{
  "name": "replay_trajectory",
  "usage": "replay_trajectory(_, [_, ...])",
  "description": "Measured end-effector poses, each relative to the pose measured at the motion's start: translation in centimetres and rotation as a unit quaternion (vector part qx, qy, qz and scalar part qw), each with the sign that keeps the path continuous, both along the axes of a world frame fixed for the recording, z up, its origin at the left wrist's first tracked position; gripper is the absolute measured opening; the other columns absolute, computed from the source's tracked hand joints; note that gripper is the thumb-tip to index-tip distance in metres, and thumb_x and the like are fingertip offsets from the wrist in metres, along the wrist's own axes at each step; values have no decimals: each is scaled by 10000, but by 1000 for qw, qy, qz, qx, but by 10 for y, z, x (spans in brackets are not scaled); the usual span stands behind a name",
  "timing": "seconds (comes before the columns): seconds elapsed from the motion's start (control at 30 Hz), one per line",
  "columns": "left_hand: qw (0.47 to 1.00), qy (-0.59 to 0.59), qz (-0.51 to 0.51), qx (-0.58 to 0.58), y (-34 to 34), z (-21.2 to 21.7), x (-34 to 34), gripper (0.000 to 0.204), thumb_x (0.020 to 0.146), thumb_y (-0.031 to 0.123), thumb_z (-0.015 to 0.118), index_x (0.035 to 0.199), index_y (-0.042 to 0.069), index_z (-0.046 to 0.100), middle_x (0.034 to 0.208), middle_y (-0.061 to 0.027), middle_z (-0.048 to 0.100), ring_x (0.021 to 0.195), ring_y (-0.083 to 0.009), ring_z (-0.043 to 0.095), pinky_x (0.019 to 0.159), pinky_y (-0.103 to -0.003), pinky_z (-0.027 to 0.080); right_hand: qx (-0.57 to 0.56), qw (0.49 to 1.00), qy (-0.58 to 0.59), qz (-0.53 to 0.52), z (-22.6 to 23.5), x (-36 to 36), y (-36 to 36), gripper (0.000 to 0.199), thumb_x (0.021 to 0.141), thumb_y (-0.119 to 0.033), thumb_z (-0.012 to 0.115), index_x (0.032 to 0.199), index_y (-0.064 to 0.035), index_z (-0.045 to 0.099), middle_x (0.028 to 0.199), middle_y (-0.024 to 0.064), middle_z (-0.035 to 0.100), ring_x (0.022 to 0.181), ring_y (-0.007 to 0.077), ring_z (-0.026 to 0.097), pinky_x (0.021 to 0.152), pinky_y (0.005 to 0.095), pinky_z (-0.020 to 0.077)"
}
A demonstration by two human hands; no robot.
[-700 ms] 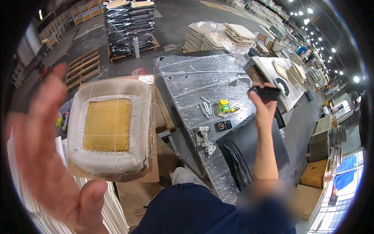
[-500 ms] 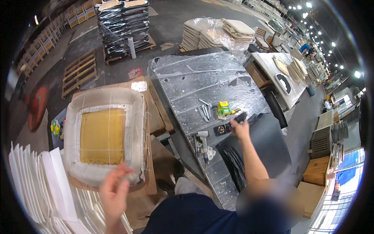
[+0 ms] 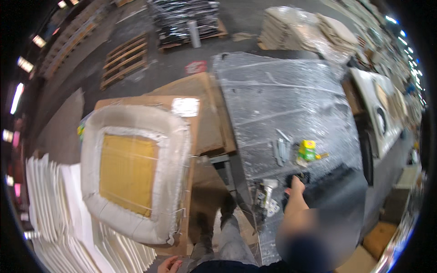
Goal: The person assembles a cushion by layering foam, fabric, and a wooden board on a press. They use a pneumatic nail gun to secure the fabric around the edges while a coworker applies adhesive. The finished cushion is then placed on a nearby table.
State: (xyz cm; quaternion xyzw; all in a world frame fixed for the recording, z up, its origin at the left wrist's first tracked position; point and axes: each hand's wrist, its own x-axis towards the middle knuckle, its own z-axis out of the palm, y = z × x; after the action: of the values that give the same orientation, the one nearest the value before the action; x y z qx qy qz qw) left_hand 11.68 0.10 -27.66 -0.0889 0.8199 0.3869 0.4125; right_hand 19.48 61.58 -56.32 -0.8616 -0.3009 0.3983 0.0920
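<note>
My right hand (image 3: 297, 185) is over the plastic-wrapped table (image 3: 255, 109), fingers closed and blurred. A small dark object (image 3: 302, 176) shows at its fingertips; its kind is unclear. Beside this hand lie a pale hand tool (image 3: 268, 186) that resembles a staple gun, and a black sheet (image 3: 332, 191). My left hand (image 3: 170, 265) is low at the bottom edge, partly cut off, with loosely bent fingers and nothing visible in them. To its upper left lies an upholstered frame (image 3: 98, 150), a pale padded ring around a yellow centre panel (image 3: 125, 175).
Silver strips (image 3: 280, 150) and a green and yellow box (image 3: 307, 150) lie on the table. Cardboard (image 3: 193, 141) is under the frame. White folded sheets (image 3: 57, 214) stand at left. A wooden pallet (image 3: 126, 59) and wrapped stacks (image 3: 291, 29) sit on the floor beyond.
My view has turned and shifted. My left hand has dropped from the frame's front edge to the bottom of the picture. My right hand has come nearer the pale tool.
</note>
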Motion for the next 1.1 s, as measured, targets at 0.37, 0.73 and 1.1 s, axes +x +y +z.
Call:
replay_trajectory(0.37, [932, -113, 343, 28, -6, -26, -20, 712, 1093, 144, 630, 1679, 81, 231, 1247, -157, 729, 1004, -319, 766, 880, -468, 631, -18, 991, -111, -73, -26, -36, 6, 1098, 803, -454, 937, 1635, -156, 286, 1609, 295, 406, 1398, 522, 520, 957, 680, 623])
replay_trajectory(0.73, [898, 109, 424, -50, 21, -61, -81, 989, 1050, 397, 677, 1681, -93, 93, 1685, -302, 338, 1512, -487, 412, 1241, -518, 375, 286, 874, -150, 364, 18, -61, -34, 989, 925, -507, 849, 1639, -4, 384, 1568, 352, 508, 1299, 472, 650, 1085, 550, 539])
replay_trajectory(1.1, [927, 219, 237, -191, -41, -76, -110, 1230, 961, 461, 754, 1658, -168, -42, 1744, -401, 119, 1607, -562, 198, 1333, -554, 186, 423, 423, 325, 732, 231, -376, -234, 548, 918, -148, 781, 1442, -46, 660, 1493, 249, 599, 1400, 429, 556, 1189, 505, 422])
